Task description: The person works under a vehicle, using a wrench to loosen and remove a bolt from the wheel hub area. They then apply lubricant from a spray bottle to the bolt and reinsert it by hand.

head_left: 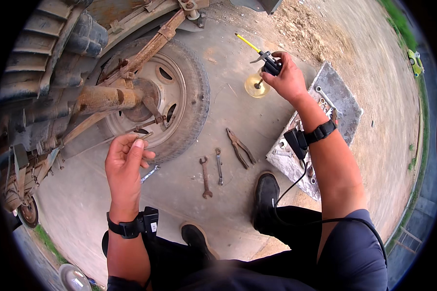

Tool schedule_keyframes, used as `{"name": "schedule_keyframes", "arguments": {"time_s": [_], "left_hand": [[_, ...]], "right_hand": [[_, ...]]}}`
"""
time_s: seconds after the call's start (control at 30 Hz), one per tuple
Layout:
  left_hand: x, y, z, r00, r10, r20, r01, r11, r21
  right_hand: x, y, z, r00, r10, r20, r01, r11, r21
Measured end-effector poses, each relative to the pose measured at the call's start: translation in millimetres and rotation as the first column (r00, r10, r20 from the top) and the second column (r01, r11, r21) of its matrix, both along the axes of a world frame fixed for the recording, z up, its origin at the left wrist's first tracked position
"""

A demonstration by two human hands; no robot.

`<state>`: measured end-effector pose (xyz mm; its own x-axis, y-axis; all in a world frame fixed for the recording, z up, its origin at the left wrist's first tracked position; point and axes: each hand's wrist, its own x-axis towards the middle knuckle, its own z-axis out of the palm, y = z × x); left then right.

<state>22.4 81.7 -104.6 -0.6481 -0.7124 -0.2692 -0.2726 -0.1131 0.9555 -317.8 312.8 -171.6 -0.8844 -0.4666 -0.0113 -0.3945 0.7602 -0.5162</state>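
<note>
My right hand grips an oil can by its black pump head. The can has a clear body with yellowish liquid, a grey lever and a thin yellow spout pointing up and left. My left hand is closed in a pinch on a small metal piece, thin and brownish; its exact kind is too small to tell. That hand is in front of a wheel with a worn tyre, beside rusty rods and an axle. A shiny wrench shows partly behind my left hand.
On the concrete lie pliers, a rusty open-end wrench and a shiny wrench. A worn metal tray with several wrenches stands at right. The vehicle's underside fills the upper left. A black cable runs along my right arm.
</note>
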Motion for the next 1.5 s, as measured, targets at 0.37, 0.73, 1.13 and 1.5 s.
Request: {"name": "schedule_keyframes", "arguments": {"time_s": [0.37,0.73,1.13,1.5], "left_hand": [[-32.4,40.0,8.6,0.974,0.148,-0.171,-0.058,0.896,0.440],[-38.3,78.9,4.8,0.958,0.228,-0.173,-0.017,0.650,0.760],[-16.5,71.1,0.0,0.935,0.123,-0.333,0.149,0.717,0.681],[-3.4,49.5,14.2,0.940,0.235,-0.245,-0.061,0.827,0.559]], "right_hand": [[86.6,-20.7,149.7,0.795,0.571,0.206,-0.459,0.788,-0.410],[164.6,-29.9,133.5,0.808,0.586,0.067,-0.426,0.659,-0.620],[174.5,-49.7,139.9,0.517,0.856,0.003,-0.672,0.407,-0.619],[169.8,-45.8,142.5,0.423,0.862,0.280,-0.516,0.484,-0.707]]}}
